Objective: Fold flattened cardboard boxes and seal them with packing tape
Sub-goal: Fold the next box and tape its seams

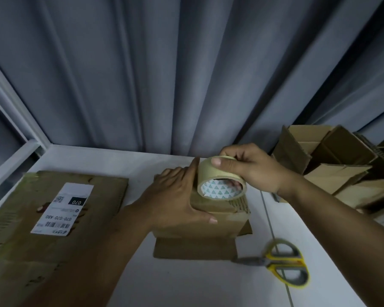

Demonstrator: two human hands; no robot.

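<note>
Small cardboard box (200, 218) at centre of white table (186, 284): prob. light, stiff at folds, flaps springy; best pinned from above. Left hand (175, 196) flat on top, fingers straight. Right hand (248, 167) gripping tape roll (220, 176) at box top. Counted: 1 box, 1 roll, 1 scissors (279, 262), 1 flat labelled carton (53, 207) left; heap of boxes (330, 162) right, no. unclear.

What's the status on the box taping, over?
Left hand flat on small box, steadying it. Right hand grips tape roll at box top. Scissors lie clear, right of box.
</note>
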